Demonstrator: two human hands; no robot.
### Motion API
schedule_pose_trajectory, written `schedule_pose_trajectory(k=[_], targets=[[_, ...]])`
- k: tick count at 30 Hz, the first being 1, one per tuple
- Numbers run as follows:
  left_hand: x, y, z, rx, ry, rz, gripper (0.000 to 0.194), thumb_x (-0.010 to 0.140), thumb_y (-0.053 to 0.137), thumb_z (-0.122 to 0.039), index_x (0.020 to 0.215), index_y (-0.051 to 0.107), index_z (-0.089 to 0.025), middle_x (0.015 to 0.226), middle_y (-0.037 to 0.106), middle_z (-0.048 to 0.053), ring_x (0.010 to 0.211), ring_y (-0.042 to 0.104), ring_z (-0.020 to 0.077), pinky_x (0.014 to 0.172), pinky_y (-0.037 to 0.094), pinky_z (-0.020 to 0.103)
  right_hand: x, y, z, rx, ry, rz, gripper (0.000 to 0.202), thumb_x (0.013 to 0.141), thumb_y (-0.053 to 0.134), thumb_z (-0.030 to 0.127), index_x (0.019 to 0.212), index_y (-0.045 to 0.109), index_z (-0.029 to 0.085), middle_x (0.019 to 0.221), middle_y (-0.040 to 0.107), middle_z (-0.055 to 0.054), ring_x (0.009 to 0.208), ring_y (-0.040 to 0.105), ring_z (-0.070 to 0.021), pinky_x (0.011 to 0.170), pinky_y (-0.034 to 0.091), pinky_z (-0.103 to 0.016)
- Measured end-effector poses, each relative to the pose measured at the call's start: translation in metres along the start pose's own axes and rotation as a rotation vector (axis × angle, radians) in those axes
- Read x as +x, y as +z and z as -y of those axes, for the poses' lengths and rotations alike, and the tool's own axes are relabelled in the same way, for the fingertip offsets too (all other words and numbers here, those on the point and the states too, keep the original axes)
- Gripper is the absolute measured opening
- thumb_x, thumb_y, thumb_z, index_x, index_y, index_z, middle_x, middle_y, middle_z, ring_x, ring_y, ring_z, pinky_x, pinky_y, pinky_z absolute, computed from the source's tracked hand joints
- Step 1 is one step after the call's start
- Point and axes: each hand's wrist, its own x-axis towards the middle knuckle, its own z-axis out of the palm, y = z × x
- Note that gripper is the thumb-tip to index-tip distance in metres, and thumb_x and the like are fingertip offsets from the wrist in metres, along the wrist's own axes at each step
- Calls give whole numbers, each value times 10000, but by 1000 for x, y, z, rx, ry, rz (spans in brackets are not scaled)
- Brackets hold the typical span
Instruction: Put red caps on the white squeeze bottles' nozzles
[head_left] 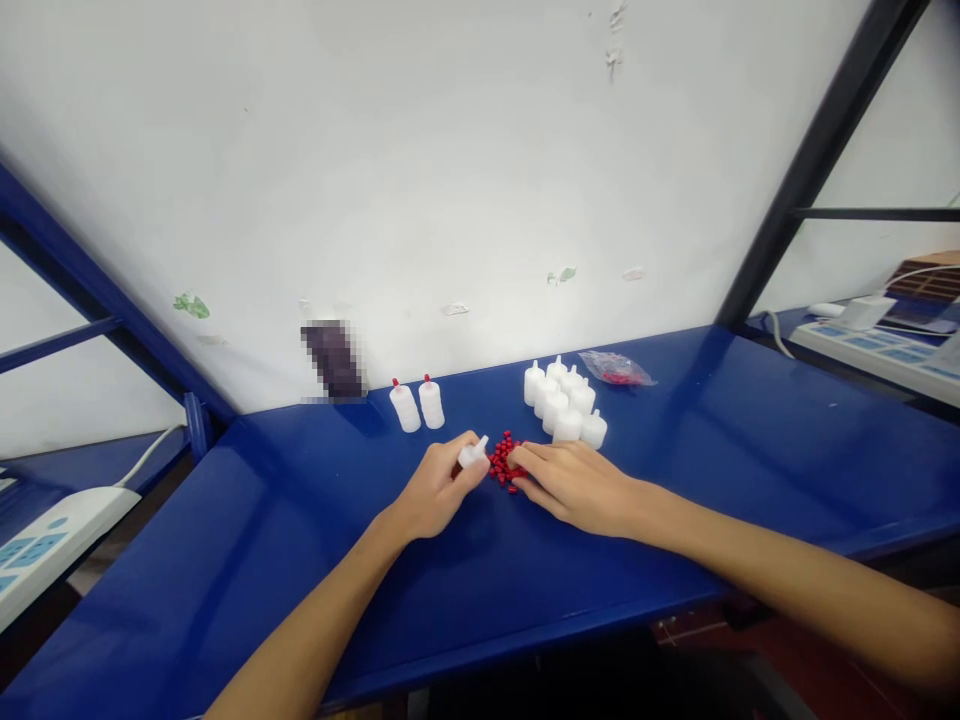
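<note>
My left hand (437, 490) is closed around a small white squeeze bottle (474, 454), whose bare nozzle points up and to the right. Just right of it lies a loose pile of small red caps (504, 455) on the blue table. The fingers of my right hand (574, 485) reach down into the pile's right side, bent together; whatever is between the fingertips is hidden. Two white bottles with red caps (406, 408) stand upright near the wall. Behind my right hand is a group of several white bottles (556, 400) with bare nozzles.
A clear plastic bag (616, 368) with red pieces inside lies at the back of the blue table (300, 560). A dark blurred-out patch (335, 360) is by the wall. White power strips (45, 540) flank the table, beside metal frame posts (795, 170).
</note>
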Motion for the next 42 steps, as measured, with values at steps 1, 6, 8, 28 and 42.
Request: schedule_pose_trajectory(k=[1,6,8,28,42], targets=[[-1,0,0,101,24,23,299,985,409,-426,793,435,-197,558,402,-77,476,374,95,511,286,236,1,3,-1,-20,20,17,173,1017,388,253,968,529,167,881,640,-51,646,568,-168,551,320,-285],[-3,5,1,510,80,60,223,942,500,-410,856,471,-207,608,510,-54,518,459,136,530,279,259,5,2,-1,183,88,-27,210,1028,380,300,943,530,180,852,639,-38,668,582,-163,575,352,-270],[-2,7,1,586,109,55,255,925,528,-446,852,474,-208,646,554,-35,539,494,152,532,286,266,6,-1,2,308,105,-46,265,1043,343,331,899,514,189,773,621,-14,652,567,-155,593,365,-266],[-1,6,12,241,173,-237,307,795,406,-45,1055,413,-207,932,447,24,769,437,153,699,426,297,-40,-51,-84,78,448,-298,484,960,453,512,592,488,201,553,538,3,508,484,-149,511,309,-279],[-9,12,16,110,262,-216,152,858,464,-164,996,423,-211,713,508,-51,444,395,62,475,324,212,-34,-17,-7,154,0,-12,193,937,559,361,1031,622,205,872,680,-4,622,574,-131,577,350,-261]])
